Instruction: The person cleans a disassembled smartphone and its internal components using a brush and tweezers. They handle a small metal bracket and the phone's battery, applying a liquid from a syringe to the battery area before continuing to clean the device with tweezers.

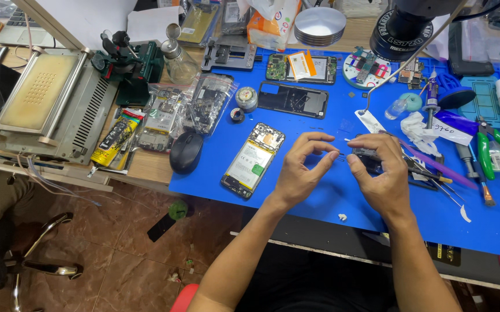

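While both hands hover over the blue mat (319, 202), a small part is worked between them.
From left: open phone (253, 160), left hand (302, 173) with fingers curled and pinched together, right hand (380, 173) with fingers clamped on a small dark part (367, 155).

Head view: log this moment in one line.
left hand: fingers pinched, empty | right hand: on small dark part | blue rubber mat

Wooden worktop (146, 167), cluttered, under a blue mat (331, 202). Floor (123, 271) of glossy reddish-brown tiles, littered with small scraps. Chrome chair base (42, 254) at lower left. Light even and bright, few shadows.
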